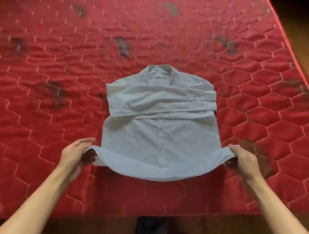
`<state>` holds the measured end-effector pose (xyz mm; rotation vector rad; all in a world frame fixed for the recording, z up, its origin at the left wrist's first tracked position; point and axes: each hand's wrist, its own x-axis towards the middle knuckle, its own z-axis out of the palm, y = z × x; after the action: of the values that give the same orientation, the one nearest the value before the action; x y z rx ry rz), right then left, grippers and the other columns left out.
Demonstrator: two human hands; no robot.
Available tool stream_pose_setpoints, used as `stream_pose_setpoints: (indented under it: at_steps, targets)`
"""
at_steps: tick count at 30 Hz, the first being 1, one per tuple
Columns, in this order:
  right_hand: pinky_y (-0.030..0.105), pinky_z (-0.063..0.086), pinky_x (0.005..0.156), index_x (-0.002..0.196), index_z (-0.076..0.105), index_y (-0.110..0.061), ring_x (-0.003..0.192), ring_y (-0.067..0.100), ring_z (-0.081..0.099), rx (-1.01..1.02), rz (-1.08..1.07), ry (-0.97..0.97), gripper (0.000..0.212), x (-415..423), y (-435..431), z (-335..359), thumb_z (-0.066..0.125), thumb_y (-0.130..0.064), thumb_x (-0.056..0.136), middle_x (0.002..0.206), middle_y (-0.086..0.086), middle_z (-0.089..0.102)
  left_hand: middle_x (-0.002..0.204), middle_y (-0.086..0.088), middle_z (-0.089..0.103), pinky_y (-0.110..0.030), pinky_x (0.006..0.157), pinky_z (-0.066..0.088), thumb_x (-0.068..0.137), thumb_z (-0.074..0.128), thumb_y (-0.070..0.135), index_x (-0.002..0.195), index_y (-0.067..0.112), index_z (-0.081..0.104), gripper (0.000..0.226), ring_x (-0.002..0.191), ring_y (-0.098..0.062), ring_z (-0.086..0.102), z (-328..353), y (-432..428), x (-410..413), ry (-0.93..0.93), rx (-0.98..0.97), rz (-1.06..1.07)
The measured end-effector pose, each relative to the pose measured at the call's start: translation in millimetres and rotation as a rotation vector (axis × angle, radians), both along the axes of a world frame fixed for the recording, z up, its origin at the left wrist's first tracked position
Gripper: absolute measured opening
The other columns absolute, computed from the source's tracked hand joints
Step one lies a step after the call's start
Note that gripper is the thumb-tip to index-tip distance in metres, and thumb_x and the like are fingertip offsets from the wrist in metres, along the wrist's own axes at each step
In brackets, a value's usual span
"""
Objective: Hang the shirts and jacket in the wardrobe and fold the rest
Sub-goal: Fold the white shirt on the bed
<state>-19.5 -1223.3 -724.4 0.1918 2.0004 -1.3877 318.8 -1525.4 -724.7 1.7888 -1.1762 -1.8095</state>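
Pale grey-blue button-front shirt (159,135) lies face up near the middle of a red quilted mattress (44,54) with a hexagon stitch pattern, collar (160,71) pointing away from the person. Dark smudgy stains (123,45) dot the mattress cover on the left and further back.

Left hand (76,153) is at the shirt's lower left corner and pinches the hem there, thumb below and fingers stretched out over the top. That corner is lifted slightly off the bed.

Both sleeves (160,100) are folded across the chest in a flat band, one over the other. The button placket (159,128) runs down the centre, done up. The bottom hem (146,173) sags in a curve between the hands, near the bed's front edge.

Right hand (243,161) grips the lower right hem corner, fingers curled over the cloth, corner raised too. Both forearms are bare.

Brown wooden floor (302,35) shows past the mattress's right edge and along the bottom. A dark blurred shape (149,229) sits at bottom centre; I can't tell what it is.
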Motion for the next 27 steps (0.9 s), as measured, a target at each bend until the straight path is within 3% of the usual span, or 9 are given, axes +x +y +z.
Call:
stream_pose_setpoints:
  at_steps: [4, 7, 12, 14, 16, 18, 20, 24, 27]
  targets:
    - [0.028, 0.044, 0.059, 0.076, 0.063, -0.013, 0.056, 0.014, 0.058, -0.076, -0.046, -0.017, 0.020, -53, -73, 11, 0.058, -0.020, 0.093, 0.055, -0.003, 0.063, 0.057, 0.004, 0.066, -0.020, 0.049, 0.055, 0.096, 0.047, 0.000, 0.103, 0.010, 0.064, 0.021, 0.050, -0.006, 0.065, 9, -68, -54, 0.115, 0.017, 0.062]
    - [0.028, 0.044, 0.061, 0.079, 0.063, -0.016, 0.057, 0.011, 0.060, -0.139, -0.088, -0.051, 0.018, -99, -130, 10, 0.055, -0.021, 0.094, 0.066, 0.000, 0.066, 0.063, 0.004, 0.071, -0.020, 0.052, 0.056, 0.095, 0.045, 0.002, 0.105, 0.012, 0.064, 0.023, 0.053, -0.007, 0.067, 6, -123, -95, 0.170, 0.039, 0.099]
    - [0.026, 0.044, 0.060, 0.080, 0.059, -0.017, 0.048, 0.006, 0.063, -0.172, -0.152, -0.043, 0.016, -176, -220, -16, 0.055, -0.019, 0.096, 0.055, -0.005, 0.066, 0.061, 0.000, 0.072, -0.022, 0.054, 0.059, 0.096, 0.043, -0.001, 0.095, 0.012, 0.063, 0.023, 0.055, -0.010, 0.070, -10, -212, -173, 0.211, 0.022, 0.146]
    - [0.027, 0.046, 0.061, 0.082, 0.059, -0.017, 0.052, 0.007, 0.066, -0.195, -0.192, -0.025, 0.016, -200, -252, -33, 0.055, -0.020, 0.098, 0.064, -0.001, 0.066, 0.063, -0.002, 0.072, -0.025, 0.056, 0.060, 0.097, 0.045, 0.000, 0.097, 0.009, 0.061, 0.018, 0.060, -0.013, 0.072, -20, -242, -205, 0.231, -0.020, 0.167]
    - [0.027, 0.049, 0.065, 0.096, 0.061, -0.015, 0.061, 0.009, 0.069, -0.196, -0.198, -0.006, 0.015, -214, -276, -54, 0.052, -0.026, 0.101, 0.081, 0.002, 0.067, 0.080, -0.007, 0.074, -0.030, 0.061, 0.061, 0.099, 0.048, 0.008, 0.108, 0.005, 0.057, 0.013, 0.074, -0.021, 0.073, -37, -265, -233, 0.224, -0.053, 0.163]
    - [0.027, 0.051, 0.071, 0.116, 0.059, -0.011, 0.078, 0.013, 0.069, -0.131, -0.123, 0.077, 0.028, -214, -289, -76, 0.047, -0.033, 0.103, 0.101, 0.004, 0.067, 0.111, -0.008, 0.068, -0.036, 0.074, 0.060, 0.100, 0.051, 0.023, 0.140, 0.008, 0.039, 0.045, 0.092, -0.024, 0.071, -62, -272, -250, 0.103, -0.167, 0.041]
    - [0.031, 0.049, 0.084, 0.127, 0.055, -0.010, 0.093, 0.016, 0.063, 0.063, 0.010, 0.310, 0.034, -197, -290, -98, 0.050, -0.032, 0.101, 0.119, 0.004, 0.063, 0.131, -0.002, 0.061, -0.042, 0.098, 0.050, 0.096, 0.053, 0.035, 0.154, 0.023, 0.022, 0.066, 0.113, -0.022, 0.063, -86, -255, -256, -0.173, -0.418, -0.196]
    - [0.037, 0.037, 0.105, 0.129, 0.056, -0.010, 0.122, 0.027, 0.051, 0.302, 0.531, 0.852, 0.041, -146, -287, -135, 0.053, -0.025, 0.091, 0.135, 0.008, 0.055, 0.145, -0.007, 0.049, -0.042, 0.109, 0.038, 0.098, 0.049, 0.024, 0.149, 0.015, 0.037, 0.053, 0.129, -0.026, 0.045, -125, -191, -262, -0.376, -0.940, -0.693]
    - [0.047, 0.041, 0.105, 0.127, 0.058, -0.009, 0.132, 0.037, 0.046, 0.372, 0.877, 0.995, 0.052, -121, -294, -161, 0.061, -0.009, 0.075, 0.144, 0.018, 0.048, 0.146, -0.018, 0.045, -0.047, 0.108, 0.038, 0.087, 0.049, 0.019, 0.140, 0.009, 0.047, 0.053, 0.132, -0.037, 0.044, -158, -163, -268, -0.506, -1.124, -1.033]
